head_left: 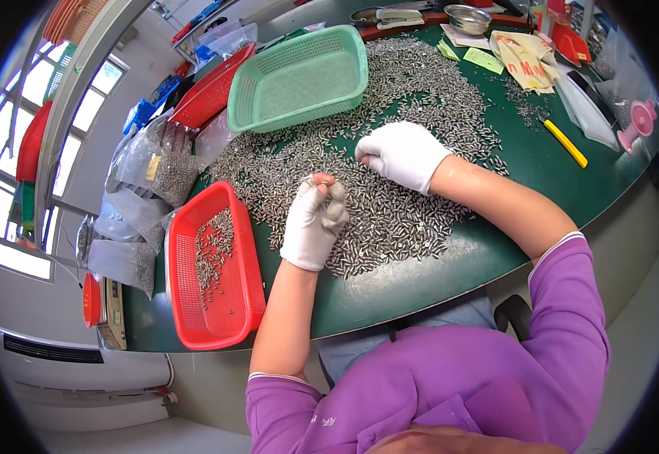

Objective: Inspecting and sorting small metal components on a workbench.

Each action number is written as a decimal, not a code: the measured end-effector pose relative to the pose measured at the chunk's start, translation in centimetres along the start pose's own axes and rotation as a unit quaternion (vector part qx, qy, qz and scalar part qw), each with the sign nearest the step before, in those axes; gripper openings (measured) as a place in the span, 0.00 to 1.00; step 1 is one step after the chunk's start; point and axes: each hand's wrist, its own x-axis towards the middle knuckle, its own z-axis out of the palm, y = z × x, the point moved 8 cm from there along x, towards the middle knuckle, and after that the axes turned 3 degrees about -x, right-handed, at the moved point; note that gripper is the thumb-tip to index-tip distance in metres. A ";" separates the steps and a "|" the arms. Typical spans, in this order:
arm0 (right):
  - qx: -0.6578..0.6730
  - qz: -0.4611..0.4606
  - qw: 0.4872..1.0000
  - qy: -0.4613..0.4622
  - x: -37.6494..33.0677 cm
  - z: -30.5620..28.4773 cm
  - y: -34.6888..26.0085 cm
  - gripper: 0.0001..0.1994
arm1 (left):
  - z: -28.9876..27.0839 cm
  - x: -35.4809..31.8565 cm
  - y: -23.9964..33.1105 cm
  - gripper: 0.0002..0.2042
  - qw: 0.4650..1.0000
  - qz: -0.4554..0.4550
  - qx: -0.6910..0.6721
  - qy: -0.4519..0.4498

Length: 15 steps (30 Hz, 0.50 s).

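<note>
A wide spread of small, bullet-shaped metal parts (390,227) covers the middle of the green table. My left hand (310,229), in a white glove with bare fingertips, is turned partly palm up above the parts. Its fingers are curled in and the thumb and a fingertip meet; what is between them is too small to name. Farther right, my white-gloved right hand (405,153) is low over the spread, fingers bent together, with the tips mostly hidden. Beside my left forearm stands a red plastic basket (255,284) with some of the same parts inside.
A green plastic basket (299,121) rests on the far side of the spread, with another red basket (212,91) behind it. Filled clear bags (121,261) line the left edge, near a scale (113,316). To the right lie a yellow-handled cutter (566,144) and a pink dispenser (638,125).
</note>
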 end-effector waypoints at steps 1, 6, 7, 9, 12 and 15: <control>-0.005 -0.026 1.000 0.004 -0.1 0.0 -0.3 0.06 | -0.3 0.0 -0.1 0.05 1.000 0.001 -0.012 0.015; -0.021 -0.022 0.994 -0.104 -0.8 2.5 -0.1 0.05 | -0.2 0.1 -0.4 0.08 0.997 -0.006 -0.075 0.014; -0.013 -0.035 0.996 -0.081 -0.8 2.6 -0.3 0.05 | -0.3 0.1 -0.5 0.08 0.997 -0.011 -0.075 0.017; -0.014 -0.058 0.997 -0.052 -0.7 2.8 -0.6 0.05 | -0.7 0.3 -0.9 0.08 0.996 -0.023 -0.081 0.009; -0.012 -0.073 0.997 0.009 -0.6 2.0 -0.9 0.05 | -0.9 0.2 -1.0 0.08 0.998 -0.034 -0.055 0.009; 0.036 -0.093 0.991 0.092 -0.4 -0.4 -1.6 0.06 | -0.6 0.0 -1.0 0.07 0.998 -0.028 0.031 0.038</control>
